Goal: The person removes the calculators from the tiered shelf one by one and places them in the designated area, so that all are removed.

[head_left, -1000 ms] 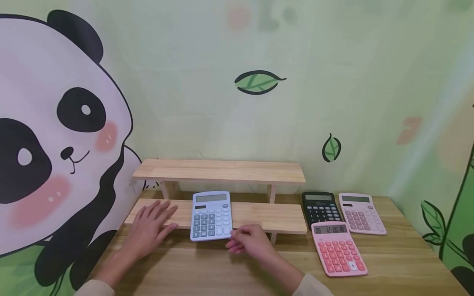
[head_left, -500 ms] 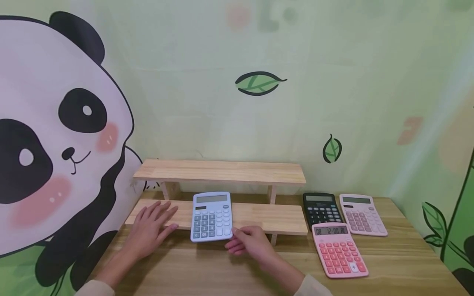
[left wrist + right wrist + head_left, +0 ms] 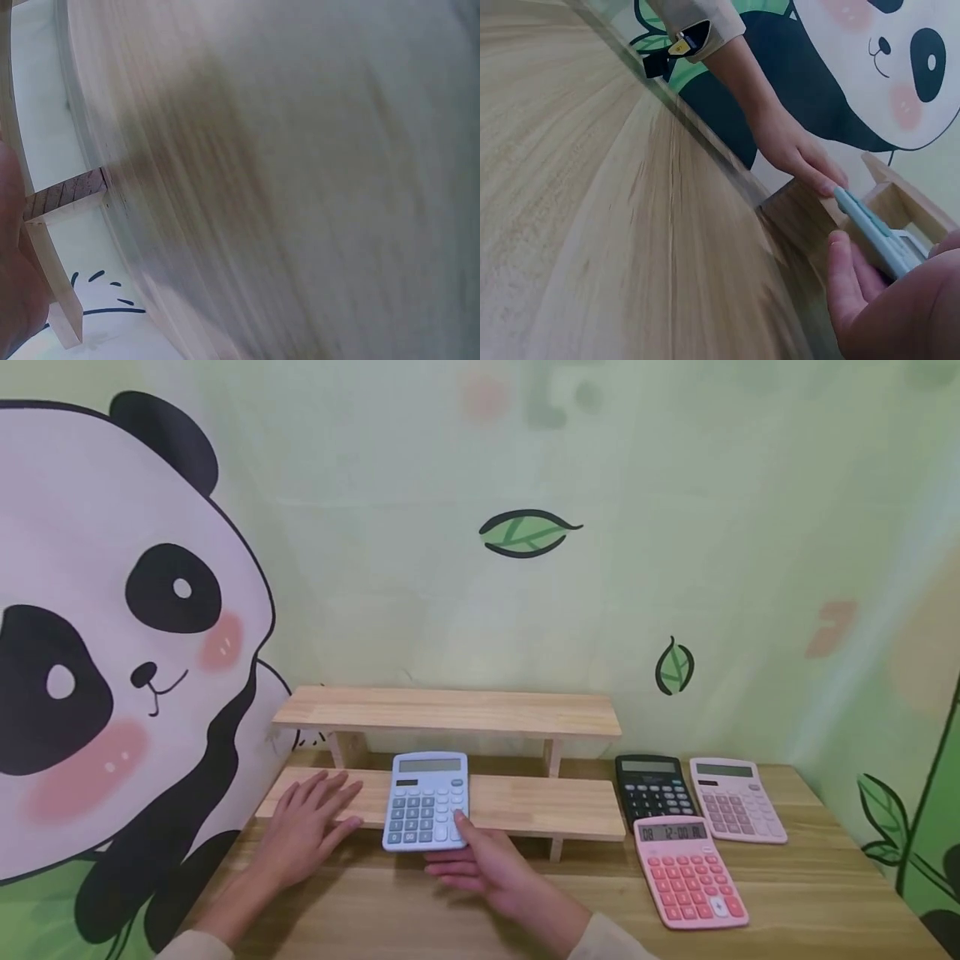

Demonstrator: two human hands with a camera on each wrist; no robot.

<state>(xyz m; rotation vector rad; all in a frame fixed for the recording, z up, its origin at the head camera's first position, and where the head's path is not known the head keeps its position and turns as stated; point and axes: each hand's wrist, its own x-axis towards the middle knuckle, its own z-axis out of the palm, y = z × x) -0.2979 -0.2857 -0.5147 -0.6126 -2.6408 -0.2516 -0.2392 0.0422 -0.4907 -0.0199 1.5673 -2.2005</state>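
A light blue calculator [image 3: 426, 802] lies face up over the lower shelf [image 3: 547, 802] of a two-tier wooden stand, its near end jutting past the front edge. My right hand [image 3: 491, 868] holds its lower right corner, thumb on the keys and fingers underneath. In the right wrist view the calculator [image 3: 877, 232] shows edge-on, tilted, between thumb and fingers. My left hand [image 3: 303, 827] rests on the left end of that shelf with fingers spread, a short way left of the calculator. Only part of the left hand [image 3: 19, 262] shows in the left wrist view.
Right of the stand, a black calculator [image 3: 651, 785] and a pale pink one [image 3: 738, 802] lie on the wooden table [image 3: 360, 918]. A brighter pink calculator [image 3: 692, 877] overlaps them in front. The upper shelf [image 3: 450, 710] rises behind, before a panda-print backdrop [image 3: 405, 568].
My right hand has shifted left and further under the calculator, its thumb moving from the side edge onto the keys. The calculator has turned slightly. My left hand stays on the shelf.
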